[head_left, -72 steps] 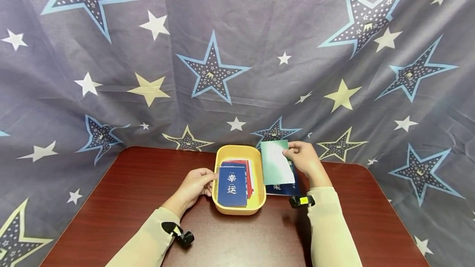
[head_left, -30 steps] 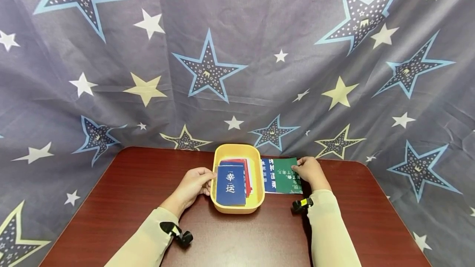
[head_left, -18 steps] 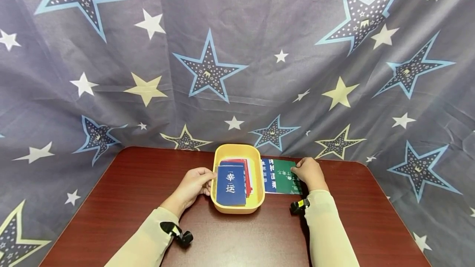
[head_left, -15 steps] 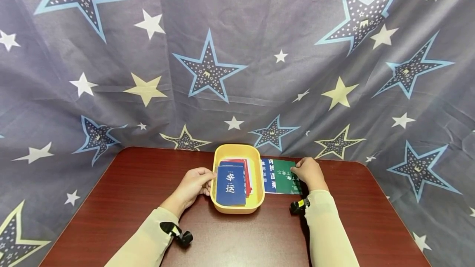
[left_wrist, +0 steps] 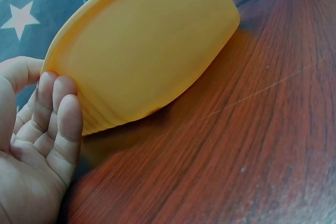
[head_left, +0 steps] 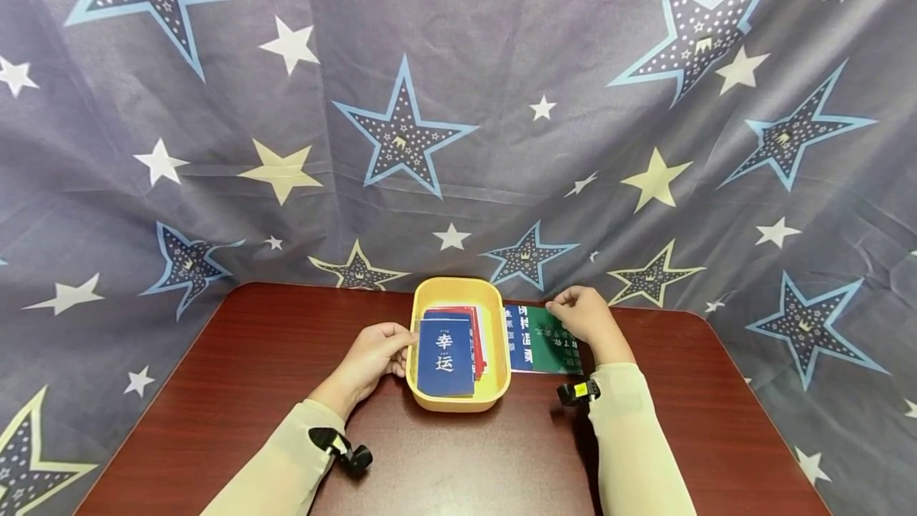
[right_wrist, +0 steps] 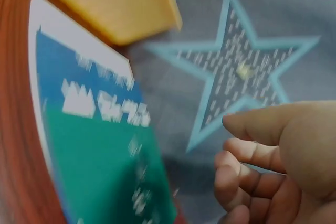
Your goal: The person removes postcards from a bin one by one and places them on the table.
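Observation:
My left hand [head_left: 372, 353] pinches the left rim of a yellow plastic tray [head_left: 458, 404], thumb at the rim and fingers against the outer wall in the left wrist view. Inside the tray, a dark blue card [head_left: 446, 381] with white characters lies on top of other blue and red cards [head_left: 481, 345]. To the tray's right, a green card [head_left: 548, 345] with pale writing overlaps a blue card [head_left: 510, 341] on the table. My right hand [head_left: 583, 317] hovers over the far edge of the green card, fingers loosely bent, with nothing between thumb and fingertips in the right wrist view.
The dark red wooden table [head_left: 272, 373] meets a grey star-patterned cloth [head_left: 401, 237] hanging behind it. The tray stands near the table's back edge. A black camera is strapped to each wrist.
My right hand has laid the green card down over the blue cards beside the tray, let go of it, and moved up toward its far edge. My left hand keeps its hold on the tray.

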{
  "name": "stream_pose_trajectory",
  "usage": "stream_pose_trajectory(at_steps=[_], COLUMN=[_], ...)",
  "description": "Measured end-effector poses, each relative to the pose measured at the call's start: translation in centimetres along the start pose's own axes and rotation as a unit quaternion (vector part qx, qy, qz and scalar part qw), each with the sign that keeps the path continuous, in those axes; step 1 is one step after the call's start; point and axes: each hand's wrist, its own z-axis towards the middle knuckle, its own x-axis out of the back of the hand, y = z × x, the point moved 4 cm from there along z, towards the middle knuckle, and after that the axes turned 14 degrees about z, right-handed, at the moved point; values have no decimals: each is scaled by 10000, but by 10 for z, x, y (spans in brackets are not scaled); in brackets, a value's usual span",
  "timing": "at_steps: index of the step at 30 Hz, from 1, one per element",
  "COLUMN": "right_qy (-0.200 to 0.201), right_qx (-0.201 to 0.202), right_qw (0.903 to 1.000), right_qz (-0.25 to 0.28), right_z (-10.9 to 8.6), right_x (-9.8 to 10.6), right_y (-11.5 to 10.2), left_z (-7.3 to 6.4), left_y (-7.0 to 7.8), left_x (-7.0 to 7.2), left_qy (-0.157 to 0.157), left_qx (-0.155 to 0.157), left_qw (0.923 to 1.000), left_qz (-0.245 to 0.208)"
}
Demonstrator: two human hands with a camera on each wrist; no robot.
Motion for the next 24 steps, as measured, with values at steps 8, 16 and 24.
stream_pose_trajectory(at_steps=[8,16,24], right_qy=[-497,-1177,-2179], right_qx=[430,552,123], right_qw=[9977,9915,9721], right_qz=[149,12,-865], right_z=[-14,-17,-2], right_x=[-25,-62,-109], right_y=[-59,-111,-135], left_z=[1,3,2], left_y=[-1,-2,-2], left_x=[1,1,0], left_qy=[-34,7,-26], left_qx=[-16,-10,8], left_qw=[10000,10000,10000], left_qz=[-25,-14,-22])
